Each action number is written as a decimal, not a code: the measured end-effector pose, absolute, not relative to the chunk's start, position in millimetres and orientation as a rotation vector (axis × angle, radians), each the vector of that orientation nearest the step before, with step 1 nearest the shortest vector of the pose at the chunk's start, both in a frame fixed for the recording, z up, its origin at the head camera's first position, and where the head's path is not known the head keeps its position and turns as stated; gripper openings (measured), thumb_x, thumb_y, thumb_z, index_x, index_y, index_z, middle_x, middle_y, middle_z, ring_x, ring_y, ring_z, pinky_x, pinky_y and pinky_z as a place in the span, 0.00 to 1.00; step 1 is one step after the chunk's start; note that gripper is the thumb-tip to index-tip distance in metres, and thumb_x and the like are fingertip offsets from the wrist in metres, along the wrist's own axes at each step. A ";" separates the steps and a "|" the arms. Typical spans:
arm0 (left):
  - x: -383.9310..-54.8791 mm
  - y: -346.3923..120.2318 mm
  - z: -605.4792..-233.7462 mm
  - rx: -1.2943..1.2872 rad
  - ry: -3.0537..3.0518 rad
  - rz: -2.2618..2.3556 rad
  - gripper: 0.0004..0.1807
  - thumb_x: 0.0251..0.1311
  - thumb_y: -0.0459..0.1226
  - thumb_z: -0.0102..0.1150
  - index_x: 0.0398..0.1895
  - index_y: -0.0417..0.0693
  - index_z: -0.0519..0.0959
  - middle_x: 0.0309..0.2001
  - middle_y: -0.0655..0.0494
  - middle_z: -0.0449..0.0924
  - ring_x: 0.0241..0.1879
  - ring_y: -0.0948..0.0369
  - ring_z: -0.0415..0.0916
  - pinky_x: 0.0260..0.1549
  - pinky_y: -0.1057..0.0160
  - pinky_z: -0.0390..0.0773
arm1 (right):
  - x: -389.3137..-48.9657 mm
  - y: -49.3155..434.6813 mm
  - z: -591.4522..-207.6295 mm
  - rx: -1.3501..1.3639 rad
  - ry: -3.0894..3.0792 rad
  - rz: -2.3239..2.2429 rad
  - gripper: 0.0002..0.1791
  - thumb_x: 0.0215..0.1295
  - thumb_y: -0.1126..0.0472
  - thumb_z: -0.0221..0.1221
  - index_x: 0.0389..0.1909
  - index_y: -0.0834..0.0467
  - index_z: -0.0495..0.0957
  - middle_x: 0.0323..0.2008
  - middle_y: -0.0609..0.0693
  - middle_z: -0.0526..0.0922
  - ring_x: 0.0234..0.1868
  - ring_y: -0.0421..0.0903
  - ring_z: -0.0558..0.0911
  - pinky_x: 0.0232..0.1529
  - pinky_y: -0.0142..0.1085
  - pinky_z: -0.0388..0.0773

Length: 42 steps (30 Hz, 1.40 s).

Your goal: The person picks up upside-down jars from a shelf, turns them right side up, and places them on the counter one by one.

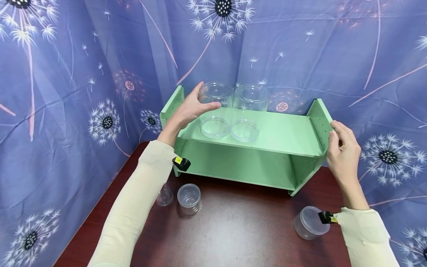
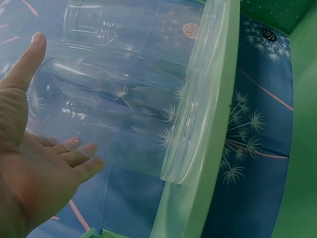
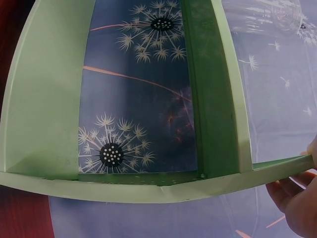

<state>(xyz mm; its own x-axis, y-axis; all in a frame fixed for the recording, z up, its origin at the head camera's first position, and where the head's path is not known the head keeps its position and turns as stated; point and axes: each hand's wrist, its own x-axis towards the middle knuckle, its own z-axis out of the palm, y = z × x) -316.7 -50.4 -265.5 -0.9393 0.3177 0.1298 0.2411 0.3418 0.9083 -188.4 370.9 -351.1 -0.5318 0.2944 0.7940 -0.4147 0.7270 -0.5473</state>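
Two tall clear plastic jars stand side by side on the upper board of a green two-tier shelf (image 1: 287,133). My left hand (image 1: 191,111) is at the upper part of the left jar (image 1: 215,128), its thumb in front and its fingers at the far side. In the left wrist view, the thumb of that hand (image 2: 34,173) is straight and spread from the loosely extended fingers. The right jar (image 1: 247,131) is close beside the left one. My right hand (image 1: 345,152) grips the upper edge of the shelf's right side panel, between thumb and fingers.
On the dark red table (image 1: 233,230), a small clear tub (image 1: 189,200) and a clear container (image 1: 164,195), partly hidden by the left sleeve, stand before the shelf. Another clear tub (image 1: 310,222) is by the right sleeve. A blue dandelion-print curtain (image 1: 283,44) hangs behind.
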 end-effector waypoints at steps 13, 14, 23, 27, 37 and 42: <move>-313.2 -55.4 -269.2 0.638 2.429 1.859 0.59 0.59 0.47 0.76 0.85 0.52 0.46 0.79 0.58 0.61 0.77 0.59 0.56 0.73 0.59 0.62 | -188.3 367.3 -350.4 0.098 -1.929 0.903 0.17 0.74 0.68 0.55 0.59 0.65 0.83 0.60 0.57 0.83 0.63 0.44 0.78 0.58 0.20 0.67; -312.3 -56.7 -269.3 0.640 2.428 1.867 0.59 0.59 0.47 0.76 0.85 0.52 0.46 0.78 0.58 0.61 0.77 0.58 0.57 0.73 0.59 0.63 | -188.3 367.0 -350.3 0.099 -1.930 0.905 0.17 0.74 0.68 0.55 0.59 0.65 0.83 0.61 0.57 0.83 0.63 0.44 0.78 0.58 0.21 0.68; -301.1 -73.6 -266.7 0.698 2.408 1.915 0.57 0.61 0.45 0.75 0.84 0.50 0.46 0.78 0.56 0.62 0.75 0.56 0.61 0.71 0.59 0.66 | -188.4 368.1 -349.4 0.095 -1.929 0.897 0.17 0.74 0.69 0.56 0.59 0.65 0.83 0.60 0.59 0.83 0.63 0.44 0.79 0.59 0.21 0.68; -293.1 -83.6 -265.5 0.728 2.381 1.938 0.55 0.62 0.44 0.73 0.84 0.51 0.47 0.78 0.53 0.62 0.72 0.56 0.65 0.69 0.57 0.69 | -189.2 369.6 -349.1 0.104 -1.931 0.882 0.17 0.73 0.69 0.56 0.59 0.65 0.83 0.60 0.59 0.83 0.63 0.45 0.79 0.60 0.21 0.68; -268.1 -105.6 -264.8 0.721 2.359 1.971 0.50 0.65 0.41 0.71 0.84 0.55 0.51 0.76 0.58 0.65 0.71 0.57 0.67 0.68 0.54 0.70 | -187.3 372.0 -348.8 0.096 -1.961 0.866 0.18 0.74 0.68 0.56 0.61 0.65 0.82 0.62 0.58 0.82 0.64 0.45 0.78 0.58 0.19 0.67; -254.6 -112.9 -266.8 0.749 2.293 2.032 0.50 0.65 0.38 0.70 0.84 0.52 0.50 0.76 0.55 0.66 0.71 0.56 0.67 0.68 0.53 0.71 | -185.9 372.0 -348.6 0.088 -1.967 0.879 0.18 0.74 0.68 0.56 0.61 0.65 0.82 0.61 0.58 0.82 0.63 0.43 0.78 0.57 0.19 0.67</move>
